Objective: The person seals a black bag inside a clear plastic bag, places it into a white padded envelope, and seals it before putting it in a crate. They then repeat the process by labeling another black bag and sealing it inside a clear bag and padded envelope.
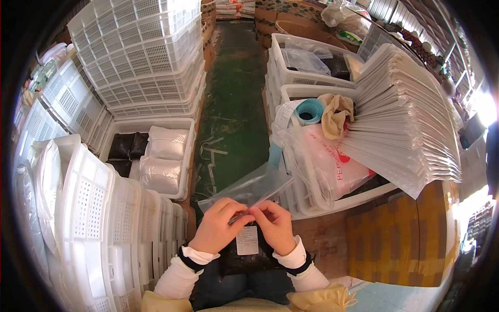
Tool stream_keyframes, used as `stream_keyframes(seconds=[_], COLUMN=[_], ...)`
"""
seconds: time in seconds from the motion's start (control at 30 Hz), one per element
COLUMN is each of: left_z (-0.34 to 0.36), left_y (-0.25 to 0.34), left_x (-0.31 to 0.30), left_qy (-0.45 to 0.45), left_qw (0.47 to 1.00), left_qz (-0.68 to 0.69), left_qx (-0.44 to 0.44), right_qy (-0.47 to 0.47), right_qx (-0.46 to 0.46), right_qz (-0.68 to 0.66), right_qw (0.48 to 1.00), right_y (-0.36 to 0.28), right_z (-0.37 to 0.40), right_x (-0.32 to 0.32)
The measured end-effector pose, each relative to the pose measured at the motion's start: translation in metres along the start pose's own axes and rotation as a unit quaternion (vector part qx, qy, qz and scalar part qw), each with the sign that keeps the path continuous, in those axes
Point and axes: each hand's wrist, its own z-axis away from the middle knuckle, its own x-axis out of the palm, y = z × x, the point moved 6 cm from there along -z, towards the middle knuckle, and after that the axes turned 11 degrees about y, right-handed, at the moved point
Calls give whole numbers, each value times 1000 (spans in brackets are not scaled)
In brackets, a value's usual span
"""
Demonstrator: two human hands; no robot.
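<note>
My left hand (217,226) and my right hand (274,224) meet in front of me, each pinching the near edge of a clear plastic bag (243,186). The bag stretches away from my fingers over the aisle, thin and see-through. Just below my hands, a white printed label (247,241) lies on a dark package (236,266) by my lap, partly covered by my wrists. Close to my right hand stands a white crate (306,208) holding a white bag with red print (332,161).
A fanned stack of white padded envelopes (400,125), a blue tape roll (310,111) and tan cloth gloves (337,115) lie on the right-hand crates. To the left, a low crate (191,151) holds black and white packages. Tall stacks of white crates (138,52) flank the green floor (228,78).
</note>
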Motion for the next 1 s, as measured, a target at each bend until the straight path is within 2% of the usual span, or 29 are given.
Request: stream_keyframes(seconds=[0.03,0.1,0.23,0.33,0.43,0.47,0.5,0.53,0.6,0.63,0.7,0.8,0.9,1.0], left_z=[-1,-3,-3,-2,-8,-14,-18,-20,-23,-25,-38,-51,-73,-90], left_y=[-2,0,-6,-3,-30,-33,-35,-33,-17,-7,26,50,72,74], left_x=[-1,-1,-1,1,-31,-48,-57,-64,-54,-48,-33,-16,-20,-31], left_qy=[-17,-14,0,19,173,260,234,206,168,150,61,-24,-25,-17], left_qw=[999,1000,1000,999,975,959,962,965,975,979,980,935,920,926], left_qz=[19,4,20,-44,-110,-82,-98,-114,-123,-128,-172,-279,-280,-226], left_qx=[-20,-2,-16,-1,-82,-83,-101,-118,-79,-58,84,219,274,301], right_qy=[-6,-18,-10,22,69,86,103,106,109,96,70,5,-37,-69], right_qx=[6,18,3,-15,-17,-25,-33,-84,-184,-205,-247,-404,-467,-484], right_qz=[-9,-26,8,47,88,108,129,162,226,238,260,347,371,381], right_qw=[1000,999,1000,999,994,990,986,977,950,945,931,846,802,785], right_y=[-1,-2,-4,-5,3,9,10,0,-28,-37,-53,-74,-99,-117], right_z=[0,1,1,3,9,11,10,9,6,5,2,0,0,-2], right_x=[1,2,2,1,-11,-20,-28,-29,-24,-19,-6,19,39,46])
